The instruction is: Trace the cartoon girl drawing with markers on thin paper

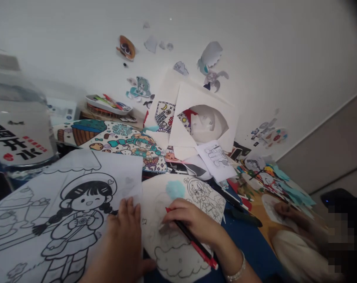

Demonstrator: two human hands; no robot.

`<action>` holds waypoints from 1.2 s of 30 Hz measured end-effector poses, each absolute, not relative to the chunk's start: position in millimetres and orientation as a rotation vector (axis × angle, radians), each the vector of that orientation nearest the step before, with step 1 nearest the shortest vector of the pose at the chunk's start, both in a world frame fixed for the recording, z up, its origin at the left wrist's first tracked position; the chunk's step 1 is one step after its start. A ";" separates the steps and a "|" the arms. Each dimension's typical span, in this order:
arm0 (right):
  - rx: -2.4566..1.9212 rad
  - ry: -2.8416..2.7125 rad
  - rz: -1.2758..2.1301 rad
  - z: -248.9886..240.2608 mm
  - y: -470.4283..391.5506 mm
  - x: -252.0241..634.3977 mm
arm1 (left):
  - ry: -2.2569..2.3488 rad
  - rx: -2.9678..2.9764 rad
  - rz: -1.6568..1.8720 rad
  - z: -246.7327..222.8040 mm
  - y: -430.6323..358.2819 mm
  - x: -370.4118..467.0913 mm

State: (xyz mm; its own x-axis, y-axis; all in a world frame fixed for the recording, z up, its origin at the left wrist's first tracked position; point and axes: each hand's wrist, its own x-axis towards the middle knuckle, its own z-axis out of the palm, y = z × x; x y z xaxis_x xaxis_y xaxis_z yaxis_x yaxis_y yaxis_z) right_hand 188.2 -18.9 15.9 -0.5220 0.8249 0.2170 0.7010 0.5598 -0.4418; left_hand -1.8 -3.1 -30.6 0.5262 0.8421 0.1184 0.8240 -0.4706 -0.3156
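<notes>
My left hand (123,232) lies flat, fingers stretched out, at the right edge of a large printed line drawing (86,208) of a girl with braids and a beret. My right hand (196,222) is closed around a slim red-and-black pen (193,239), which slants from upper left to lower right across the fingers. Whether something small is also pinched at the fingertips, I cannot make out. Beneath this hand is a cut, rounded sheet of paper (181,261) bearing faint pencil lines, a scalloped cloud-like outline, a light-blue patch and an inked girl figure (200,192).
A large water bottle (19,118) stands at left. Behind are a coloured drawing (116,137), a tray of pens (107,105) and a white card with a cut-out (204,98). Another person's hand (287,214) rests on paper at right. Paper cut-outs (212,55) hang on the wall.
</notes>
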 end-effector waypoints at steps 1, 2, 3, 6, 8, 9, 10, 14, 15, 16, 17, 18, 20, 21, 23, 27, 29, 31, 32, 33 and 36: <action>-1.249 -2.403 0.418 16.5 -18.7 188.2 | -1.417 -2.455 0.120 -30.9 -2.6 -0.8; -1.262 -2.407 0.404 17.1 -18.6 187.9 | -1.430 -2.469 0.126 -30.8 -2.4 -0.1; -1.273 -2.409 0.393 17.6 -18.6 187.5 | -1.416 -2.473 0.109 -30.8 -2.5 0.4; -1.258 -2.441 0.403 18.9 -18.2 186.3 | -1.381 -2.431 0.087 -32.5 -3.4 0.9; -1.263 -2.439 0.367 19.2 -17.9 185.8 | -1.376 -2.402 0.092 -35.1 -4.0 0.9; -1.261 -2.441 0.353 19.2 -17.9 185.6 | -1.370 -2.391 0.090 -35.8 -4.2 1.0; -1.251 -2.454 0.353 19.2 -18.0 185.4 | -1.346 -2.378 0.070 -35.7 -4.3 1.0; -1.227 -2.463 0.326 18.7 -19.6 184.8 | -1.276 -2.398 0.068 -23.5 -4.5 0.1; -1.221 -2.457 0.314 18.3 -19.9 185.1 | -1.282 -2.456 0.115 -19.1 -4.6 -0.4; -1.211 -2.452 0.311 17.6 -20.0 186.0 | -1.290 -2.505 0.184 -15.4 -4.8 -1.1; -1.203 -2.439 0.312 16.5 -19.7 187.5 | -1.283 -2.464 0.081 -12.8 -5.1 -1.8; -1.208 -2.402 0.301 15.1 -18.9 189.9 | -1.255 -2.434 0.011 -11.4 -5.5 -2.7; -1.284 -2.248 0.223 11.3 -15.8 196.9 | -1.214 -2.381 -0.129 -12.1 -5.9 -4.6; -1.345 -2.160 0.169 9.2 -13.7 201.0 | -1.206 -2.384 -0.152 -13.5 -5.9 -5.4; -1.469 -2.049 0.048 5.4 -9.8 208.5 | -1.229 -2.407 -0.166 -16.1 -5.7 -6.7; -1.509 -1.928 -0.093 3.0 -10.2 209.9 | -1.261 -2.421 -0.151 -15.7 -6.2 -7.1; -1.340 -1.919 0.123 3.6 -15.7 202.4 | -1.235 -2.391 -0.137 -14.8 -6.7 -6.1; -1.208 -1.920 0.476 3.9 -22.4 192.6 | -1.233 -2.372 -0.115 -15.9 -6.3 -4.4; -1.193 -1.890 0.635 3.5 -25.2 188.0 | -1.256 -2.383 -0.079 -17.2 -5.7 -3.4; -1.211 -1.838 0.755 2.8 -27.3 184.2 | -1.288 -2.404 -0.030 -18.7 -5.1 -2.4; -1.338 -1.705 0.830 -1.9 -28.2 179.0 | -1.310 -2.429 0.035 -21.5 -4.7 -1.2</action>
